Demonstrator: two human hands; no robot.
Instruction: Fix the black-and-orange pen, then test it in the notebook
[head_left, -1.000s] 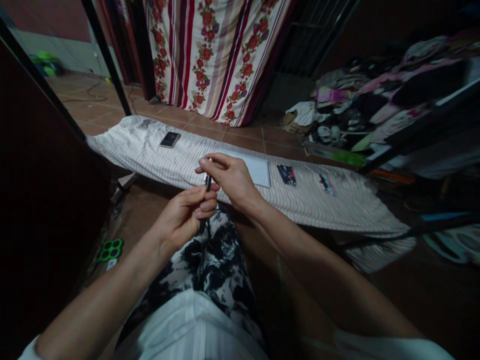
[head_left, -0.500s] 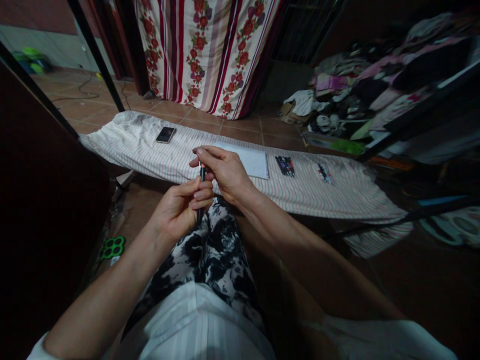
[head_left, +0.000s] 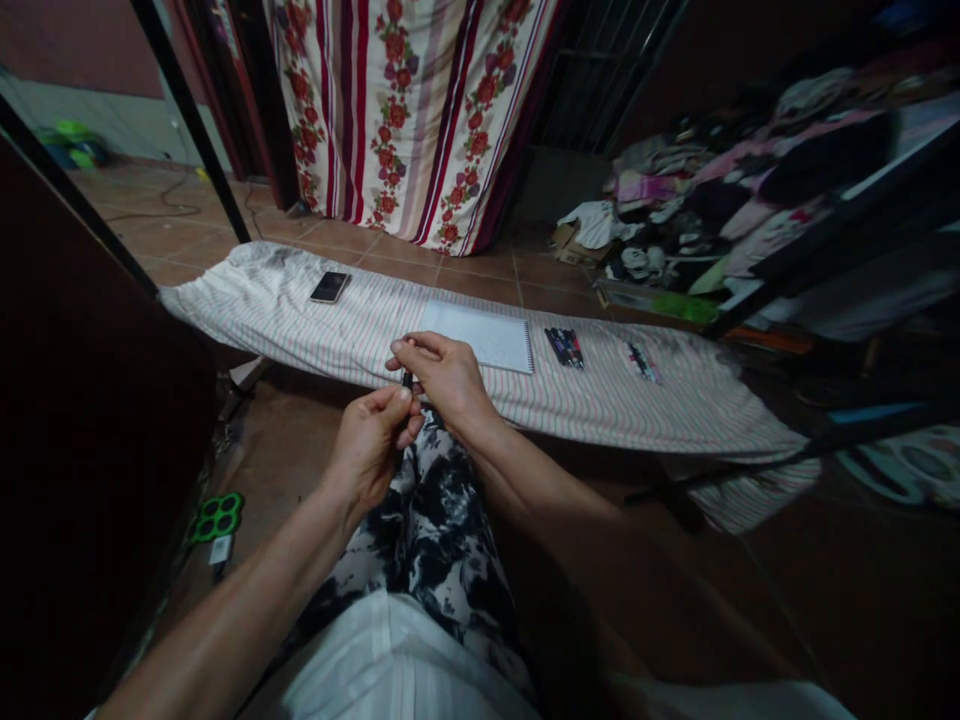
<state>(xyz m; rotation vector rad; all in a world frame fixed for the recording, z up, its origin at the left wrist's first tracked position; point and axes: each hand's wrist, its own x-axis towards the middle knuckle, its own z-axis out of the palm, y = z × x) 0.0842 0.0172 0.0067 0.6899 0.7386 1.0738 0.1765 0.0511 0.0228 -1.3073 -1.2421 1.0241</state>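
Note:
My left hand (head_left: 377,432) is closed round the lower part of a dark pen (head_left: 407,380), thumb on its side. Only a short black stretch of the pen shows between my hands, and the rest is hidden by my fingers. At the upper end of the pen my right hand (head_left: 448,382) is closed with thumb and fingers bent together. Both hands are held over my lap, in front of the cloth-covered bench. Just beyond my right hand lies an open spiral notebook (head_left: 480,332) with a pale page.
A striped cloth (head_left: 600,400) covers the long bench. On it lie a phone (head_left: 330,287) at the left, a bunch of pens (head_left: 564,347) and a smaller bundle (head_left: 643,362) at the right. Dark metal bars (head_left: 191,110) slant up at both sides. Clothes (head_left: 727,170) are heaped beyond.
My hands have shifted slightly lower in view and the left has turned, so less of the pen shows. The camera view has tilted up a little. The things on the bench lie as before.

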